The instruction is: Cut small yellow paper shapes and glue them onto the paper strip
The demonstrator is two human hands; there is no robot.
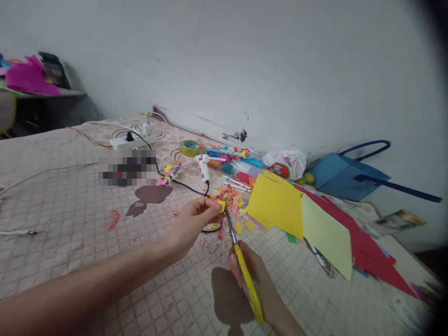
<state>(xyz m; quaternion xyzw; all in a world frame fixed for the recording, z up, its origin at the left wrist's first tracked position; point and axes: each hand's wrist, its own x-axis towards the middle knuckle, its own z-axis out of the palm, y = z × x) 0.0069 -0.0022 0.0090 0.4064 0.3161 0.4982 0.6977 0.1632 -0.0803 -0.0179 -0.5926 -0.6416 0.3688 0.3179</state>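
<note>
My left hand (199,213) pinches a small yellow paper piece (221,206) between thumb and fingertips. Wrapped around the yellow handle of a pair of scissors (241,261) is my right hand (257,273). The blades point away from me, and their tips are beside the yellow piece; whether they touch it I cannot tell. Just beyond lies a heap of small colourful paper scraps (233,196). Yellow sheets (276,205) lie to the right of the blades. A white glue gun (203,168) with a black cord is behind my left hand.
A power strip (135,140) with plugged cords sits at the back left. Near the wall are a roll of tape (191,148), a decorated stick (227,151) and a white plastic bag (287,163). Red sheets (364,247) and a blue bag (350,175) are on the right.
</note>
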